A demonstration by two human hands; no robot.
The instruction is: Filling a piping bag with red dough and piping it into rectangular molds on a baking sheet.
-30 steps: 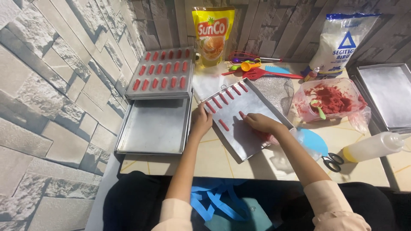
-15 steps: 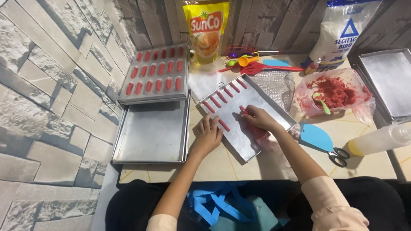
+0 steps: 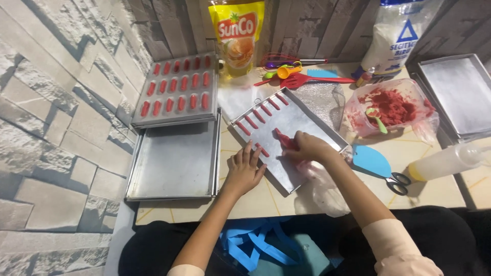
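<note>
Tabletop (image 3: 307, 199): pale, tiled, crowded, backed by a stone-pattern wall. The person sits at its near edge.

Tray (image 3: 302, 122): long, lined with pale paper, lying diagonally, its long axis running from near the person's middle up and away to the left. It sits under both hands. A row of short red strips (image 3: 261, 115) follows its far-left edge, each strip laid across the tray.

Left of the left hand: an empty tray (image 3: 176, 161), and beyond that a filled tray (image 3: 179, 89) with three rows of red pieces resting partly over it.

Right of the right hand: a clear tub of red dough (image 3: 391, 107) with a green spoon, a squeeze bottle (image 3: 450, 161), blue-handled scissors (image 3: 378, 166), and a further lined tray (image 3: 458, 92) well apart. Beyond the grip: an oil pouch, a flour bag, bright utensils.

Right hand (image 3: 309, 148): grip closed around a clear piping bag (image 3: 319, 179), red tip (image 3: 284, 139) pointing left onto the paper; the bag's loose end trails toward the person. The tip lies just right of the nearest strip (image 3: 262, 150).

Left hand (image 3: 244, 168): flat, fingers spread wide, holding nothing, pressing the tray's near-left edge; fingertips seem to touch the rim, though the angle makes it hard to be sure.

Room: bare paper opens to the right of the tip and toward the person.
</note>
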